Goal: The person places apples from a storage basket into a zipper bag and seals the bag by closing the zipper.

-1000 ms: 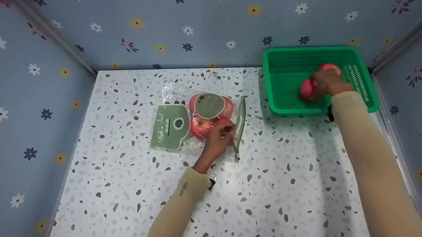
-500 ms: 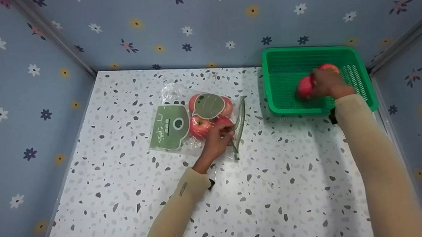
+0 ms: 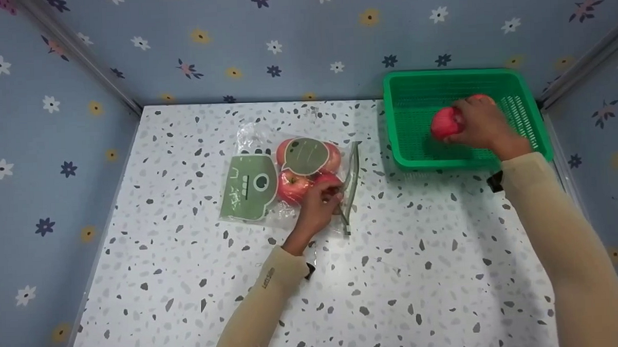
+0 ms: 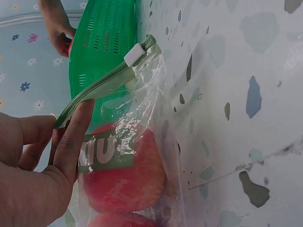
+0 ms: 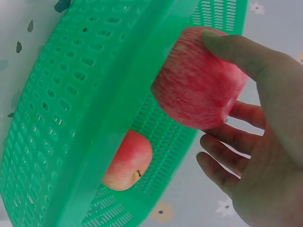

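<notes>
My right hand [image 3: 484,126] grips a red apple [image 3: 447,123] over the green basket [image 3: 468,162]. In the right wrist view the thumb and fingers are round that held apple [image 5: 199,80], which is raised to the level of the rim. A second apple [image 5: 128,163] lies inside, partly hidden by the hand in the head view. My left hand [image 3: 318,206] holds the open edge of a clear zip bag [image 3: 253,188] lying on the table. Its green zip strip [image 4: 102,87] passes at the left fingers, with a white slider [image 4: 134,55]. Several apples [image 3: 293,184] are in the bag.
The basket stands at the back right corner of the speckled white table [image 3: 179,281]. Flowered blue panels [image 3: 304,35] enclose the back and both sides. The bag lies left of the basket, with bare tabletop between them.
My right hand has lifted the held apple up inside the basket and drawn back slightly towards me. The left hand and the bag have stayed put.
</notes>
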The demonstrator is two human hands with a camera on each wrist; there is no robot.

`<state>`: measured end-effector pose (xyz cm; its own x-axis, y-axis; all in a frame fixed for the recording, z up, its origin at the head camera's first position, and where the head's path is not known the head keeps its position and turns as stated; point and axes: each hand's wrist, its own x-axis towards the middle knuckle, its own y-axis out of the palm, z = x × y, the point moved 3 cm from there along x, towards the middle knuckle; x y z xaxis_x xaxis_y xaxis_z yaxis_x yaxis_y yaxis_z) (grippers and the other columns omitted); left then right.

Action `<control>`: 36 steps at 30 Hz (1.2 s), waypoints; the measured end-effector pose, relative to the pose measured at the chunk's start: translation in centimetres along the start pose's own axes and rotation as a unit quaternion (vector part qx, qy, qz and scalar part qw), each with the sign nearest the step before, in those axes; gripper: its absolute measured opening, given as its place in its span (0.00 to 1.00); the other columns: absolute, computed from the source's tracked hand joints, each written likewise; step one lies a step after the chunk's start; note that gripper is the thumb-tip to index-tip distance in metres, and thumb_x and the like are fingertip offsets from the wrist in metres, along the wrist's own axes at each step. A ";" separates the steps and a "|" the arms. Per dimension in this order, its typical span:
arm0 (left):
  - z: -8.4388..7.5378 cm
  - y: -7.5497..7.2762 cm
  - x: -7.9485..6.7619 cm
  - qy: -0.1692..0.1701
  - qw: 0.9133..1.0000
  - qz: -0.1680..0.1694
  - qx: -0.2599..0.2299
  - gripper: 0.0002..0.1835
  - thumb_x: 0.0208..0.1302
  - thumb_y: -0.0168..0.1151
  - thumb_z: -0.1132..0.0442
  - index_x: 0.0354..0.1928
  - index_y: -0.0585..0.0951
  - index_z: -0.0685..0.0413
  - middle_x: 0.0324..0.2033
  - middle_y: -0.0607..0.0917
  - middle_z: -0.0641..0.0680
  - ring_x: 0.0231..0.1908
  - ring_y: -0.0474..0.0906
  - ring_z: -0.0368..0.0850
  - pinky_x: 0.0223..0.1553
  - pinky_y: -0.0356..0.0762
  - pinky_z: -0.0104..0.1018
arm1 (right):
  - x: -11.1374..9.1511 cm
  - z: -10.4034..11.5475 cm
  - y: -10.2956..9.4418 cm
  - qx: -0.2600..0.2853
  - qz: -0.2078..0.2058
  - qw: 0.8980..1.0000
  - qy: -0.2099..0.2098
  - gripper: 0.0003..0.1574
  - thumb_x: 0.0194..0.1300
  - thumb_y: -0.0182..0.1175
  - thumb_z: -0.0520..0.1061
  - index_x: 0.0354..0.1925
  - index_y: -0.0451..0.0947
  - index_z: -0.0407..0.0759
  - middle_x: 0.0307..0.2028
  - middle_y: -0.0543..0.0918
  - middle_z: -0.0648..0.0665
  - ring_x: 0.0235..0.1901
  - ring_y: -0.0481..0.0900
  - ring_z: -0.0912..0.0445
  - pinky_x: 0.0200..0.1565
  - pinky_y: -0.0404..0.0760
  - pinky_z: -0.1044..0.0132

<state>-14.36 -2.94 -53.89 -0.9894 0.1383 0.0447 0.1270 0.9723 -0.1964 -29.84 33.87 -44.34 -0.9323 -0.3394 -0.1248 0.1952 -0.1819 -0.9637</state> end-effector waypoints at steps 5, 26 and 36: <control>0.2 -0.1 -0.1 0.001 1.000 0.002 0.000 0.12 0.70 0.62 0.76 0.53 0.83 0.71 0.44 0.86 0.66 0.44 0.84 0.56 0.48 0.85 0.41 | -0.9 1.3 -0.2 -0.003 -0.026 1.000 -0.018 0.49 0.60 0.78 0.48 0.69 0.68 0.28 0.62 0.74 0.24 0.63 0.67 0.30 0.62 0.70 0.26; 0.2 -0.1 -0.3 -0.007 1.000 0.001 -0.002 0.13 0.71 0.62 0.76 0.54 0.83 0.70 0.45 0.86 0.66 0.42 0.84 0.53 0.44 0.84 0.36 | -3.9 5.5 -0.7 -0.041 -0.134 0.983 -0.117 0.50 0.54 0.83 0.45 0.69 0.72 0.32 0.59 0.76 0.29 0.60 0.72 0.33 0.57 0.76 0.29; -0.1 -0.1 -0.1 0.008 1.000 0.001 0.006 0.12 0.70 0.62 0.76 0.53 0.83 0.71 0.45 0.86 0.65 0.46 0.84 0.56 0.49 0.84 0.41 | -4.9 7.6 -0.6 -0.053 -0.142 0.980 -0.130 0.52 0.53 0.84 0.48 0.71 0.72 0.35 0.59 0.76 0.30 0.61 0.72 0.33 0.57 0.78 0.33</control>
<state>-14.31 -3.05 -53.75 -0.9878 0.1435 0.0609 0.1280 0.9697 -0.2080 -23.03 28.62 -41.34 -0.8325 -0.5154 0.2031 -0.1069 -0.2103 -0.9718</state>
